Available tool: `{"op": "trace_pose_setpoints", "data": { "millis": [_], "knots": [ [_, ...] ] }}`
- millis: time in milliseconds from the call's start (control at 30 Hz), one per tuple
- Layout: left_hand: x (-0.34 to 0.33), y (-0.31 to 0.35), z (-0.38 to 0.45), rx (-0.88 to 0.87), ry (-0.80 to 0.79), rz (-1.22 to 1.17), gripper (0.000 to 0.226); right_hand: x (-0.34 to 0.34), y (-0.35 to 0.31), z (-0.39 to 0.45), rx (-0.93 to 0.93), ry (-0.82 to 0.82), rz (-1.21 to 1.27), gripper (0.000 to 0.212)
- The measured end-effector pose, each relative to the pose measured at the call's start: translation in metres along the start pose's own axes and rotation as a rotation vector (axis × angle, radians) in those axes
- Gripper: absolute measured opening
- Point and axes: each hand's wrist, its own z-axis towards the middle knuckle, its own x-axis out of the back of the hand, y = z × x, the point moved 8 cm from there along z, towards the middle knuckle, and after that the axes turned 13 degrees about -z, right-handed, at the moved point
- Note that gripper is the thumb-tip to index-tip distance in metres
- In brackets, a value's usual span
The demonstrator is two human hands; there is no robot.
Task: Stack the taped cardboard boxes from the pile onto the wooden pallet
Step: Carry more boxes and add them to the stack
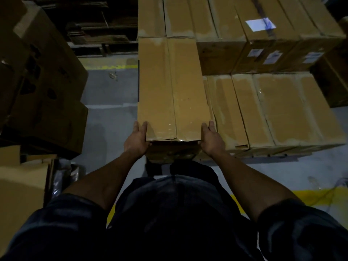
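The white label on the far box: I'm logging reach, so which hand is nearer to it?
Right. The right hand grips the held box's right corner, below the white label; the left hand grips the opposite corner, farther away.

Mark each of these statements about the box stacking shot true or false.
1. Both hands hold the near end of one long box. True: the left hand and right hand grip its two near corners.
2. The held box has an open top. False: its flaps are shut and taped along the seam.
3. A white label lies on top of a box at the upper right. True.
4. The boxes to the right of the held box stand higher than it. False: their tops sit lower.
5. The floor is bare of markings. False: a yellow line runs at the lower right.
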Motion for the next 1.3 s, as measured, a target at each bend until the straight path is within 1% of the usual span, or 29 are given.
{"op": "trace_pose_setpoints", "data": {
  "millis": [133,333,700,867,1067,1200,1300],
  "knots": [
    [0.002,0.005,0.000,-0.017,0.025,0.010,0.090,0.003,0.003,0.004,-0.010,0.045,-0.006,0.073],
    [0.007,0.009,0.003,-0.032,0.039,0.018,0.088,0.005,0.000,0.007,-0.031,0.062,-0.009,0.072],
    [0.005,0.005,0.003,0.017,0.015,0.010,0.089,0.002,-0.002,0.009,-0.025,0.059,-0.009,0.072],
    [0.006,0.006,0.003,-0.016,0.033,-0.001,0.089,0.001,0.000,0.011,-0.031,0.063,-0.003,0.073],
    [0.009,0.010,-0.001,-0.043,0.022,0.110,0.086,0.000,-0.001,0.009,-0.027,0.060,-0.018,0.072],
    [0.011,0.019,-0.002,-0.136,0.022,0.274,0.088,0.004,-0.006,0.007,-0.020,0.065,-0.108,0.072],
    [0.012,0.023,0.000,-0.152,0.012,0.370,0.087,0.005,-0.008,0.006,0.000,0.062,-0.189,0.073]
  ]
}}
